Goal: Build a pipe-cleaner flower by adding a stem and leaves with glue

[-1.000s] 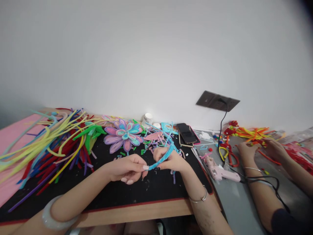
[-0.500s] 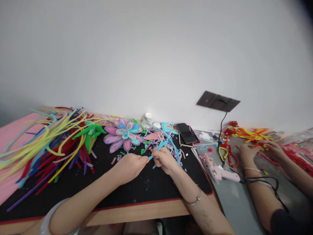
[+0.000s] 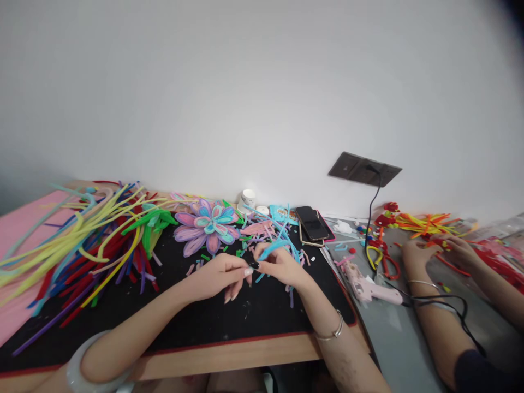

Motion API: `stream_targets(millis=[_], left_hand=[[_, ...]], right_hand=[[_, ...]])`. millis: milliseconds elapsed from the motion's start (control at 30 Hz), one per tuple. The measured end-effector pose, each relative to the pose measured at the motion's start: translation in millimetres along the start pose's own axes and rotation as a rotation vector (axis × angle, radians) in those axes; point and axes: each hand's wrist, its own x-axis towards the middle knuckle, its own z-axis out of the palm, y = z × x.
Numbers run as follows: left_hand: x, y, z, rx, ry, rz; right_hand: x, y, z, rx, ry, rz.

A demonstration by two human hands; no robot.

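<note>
My right hand (image 3: 280,266) is closed on a light blue pipe cleaner (image 3: 275,246), which sticks up and away from between its fingers. Against the right fingertips, my left hand (image 3: 223,275) pinches with thumb and index finger, its lower fingers hanging loosely. Whatever lies in that left pinch is hidden by the fingertips. Both hands are above the black mat (image 3: 229,327). Just beyond them rests a large purple, pink and blue flower (image 3: 207,226) made of pipe cleaners. Pink pieces (image 3: 257,228) and short cut bits lie scattered behind my hands.
Pipe cleaners in many colours (image 3: 106,234) are heaped at left. A paper cup (image 3: 248,199) and a phone (image 3: 310,222) stand near the wall. Rightward are a pink glue gun (image 3: 370,289) with black cord, red-handled pliers (image 3: 385,256) and a co-worker's hands (image 3: 421,256).
My left hand's lower fingers have uncurled downward, and both hands' fingertips have come together. My right hand has turned, so its thumb and dark nail now show. The flower has stayed put.
</note>
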Motion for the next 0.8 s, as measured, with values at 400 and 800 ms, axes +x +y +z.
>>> stream_targets(millis=[400, 800], left_hand=[[-1, -7, 3.5, 0.889, 0.303, 0.312], [7, -8, 4.3, 0.577, 0.271, 0.185]], right_hand=[[5, 9, 18, 0.312, 0.297, 0.271], [8, 11, 13, 0.098, 0.255, 0.171]])
